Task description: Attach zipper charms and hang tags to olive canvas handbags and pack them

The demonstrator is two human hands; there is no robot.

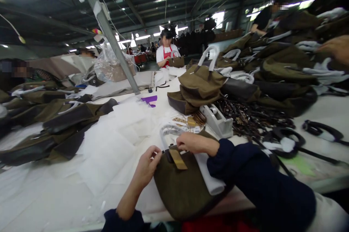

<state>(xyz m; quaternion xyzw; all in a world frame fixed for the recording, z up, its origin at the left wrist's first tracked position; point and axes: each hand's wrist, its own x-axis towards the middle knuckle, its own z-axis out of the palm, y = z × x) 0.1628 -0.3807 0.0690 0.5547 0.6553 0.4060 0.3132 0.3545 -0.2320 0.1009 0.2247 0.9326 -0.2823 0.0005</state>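
l hand (145,165) fingers narrow by tan tab (177,159), can't tell if holding; r hand (195,143) fingers curled on olive bag (182,192) top. white handle (169,130) already on, tab not clearly fixed.

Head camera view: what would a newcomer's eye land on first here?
An olive canvas handbag lies at bottom centre under the left hand and right hand. Beyond it, more olive bags with white-wrapped handles stack mid-table, and a big heap fills the right. Far off sits a person in a red apron.
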